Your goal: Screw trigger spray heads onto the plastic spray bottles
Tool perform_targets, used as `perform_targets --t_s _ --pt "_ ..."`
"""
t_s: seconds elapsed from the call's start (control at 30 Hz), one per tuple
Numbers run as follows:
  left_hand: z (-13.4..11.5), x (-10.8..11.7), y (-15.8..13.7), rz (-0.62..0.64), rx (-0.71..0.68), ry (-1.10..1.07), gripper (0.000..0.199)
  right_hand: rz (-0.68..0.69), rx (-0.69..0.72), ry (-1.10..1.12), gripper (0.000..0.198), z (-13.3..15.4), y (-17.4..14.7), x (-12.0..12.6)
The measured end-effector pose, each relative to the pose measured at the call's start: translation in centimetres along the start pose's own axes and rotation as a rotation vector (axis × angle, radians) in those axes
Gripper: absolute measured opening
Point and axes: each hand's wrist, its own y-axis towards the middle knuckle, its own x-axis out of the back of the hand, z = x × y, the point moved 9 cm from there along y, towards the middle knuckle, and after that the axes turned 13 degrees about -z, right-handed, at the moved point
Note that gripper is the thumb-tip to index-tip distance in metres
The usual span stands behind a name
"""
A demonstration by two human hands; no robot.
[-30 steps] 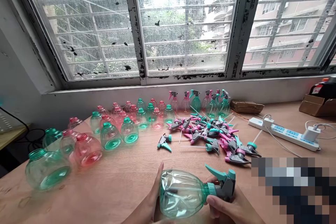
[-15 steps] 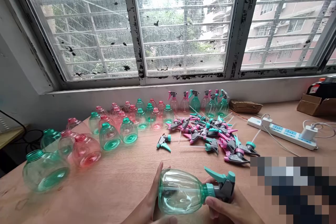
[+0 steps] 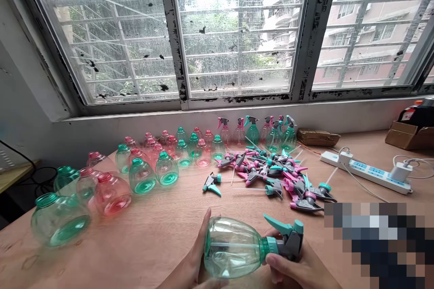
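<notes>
A clear green spray bottle point(image 3: 233, 248) lies on its side between my hands, base to the left, with a grey and teal spray head fitted on its neck. My left hand point(image 3: 195, 257) is wrapped round the base end. With thumb and fingers, my right hand point(image 3: 298, 264) grips the collar and the underside of the spray head point(image 3: 288, 239). The thin tube shows inside the bottle. Beyond it, a loose teal and grey spray head point(image 3: 212, 184) rests on the table, left of a heap of pink and teal spray heads point(image 3: 261, 167).
Several open green and pink bottles point(image 3: 142, 178) stand on the left and at the back of the table. Bottles with spray heads point(image 3: 252, 131) line the wall. On the right are a white power strip point(image 3: 369, 171) with cables, a brown package point(image 3: 318, 137) and a cardboard box point(image 3: 403, 135).
The bottle has turned slightly about its long axis in my hands. Both hands keep nearly the same place, and the things on the table stay where they were.
</notes>
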Motion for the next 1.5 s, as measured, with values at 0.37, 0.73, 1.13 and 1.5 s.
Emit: perform_targets --t_s 0.37,0.73,1.13,1.5 --pt "-0.13 0.07 -0.41 0.014 -0.015 0.039 0.101 -0.015 0.008 -0.035 0.054 -0.32 0.14 0.41" --pt "-0.29 0.09 -0.29 0.04 0.028 -0.033 0.104 -0.005 0.035 -0.096 0.053 -0.51 0.2 0.52" --pt "0.0 0.03 -0.09 0.004 0.013 0.008 0.104 0.023 0.002 0.009 0.05 -0.43 0.17 0.12" --pt "0.4 0.05 -0.28 0.031 0.078 -0.076 0.1 0.023 -0.02 0.03 0.05 -0.29 0.07 0.0"
